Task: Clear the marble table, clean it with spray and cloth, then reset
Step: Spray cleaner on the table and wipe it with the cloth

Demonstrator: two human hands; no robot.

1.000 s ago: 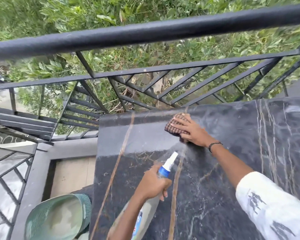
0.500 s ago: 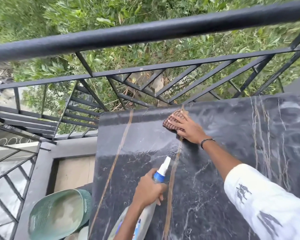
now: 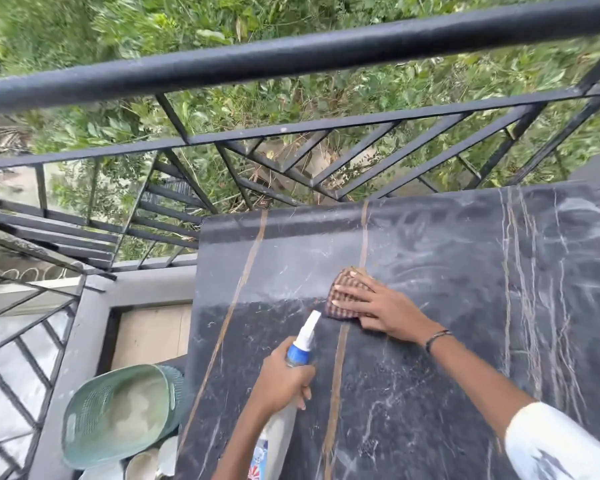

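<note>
The left hand [image 3: 284,382] grips the spray bottle [image 3: 293,372], nozzle aimed at the dark marble table [image 3: 447,341], while the right hand [image 3: 378,308] presses flat, fingers straight, on the checked cloth [image 3: 340,299] just ahead, seemingly ready to wipe wherever spray lands.

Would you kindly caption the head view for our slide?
Right hand presses checked cloth on marble table; left hand grips spray bottle.
</note>
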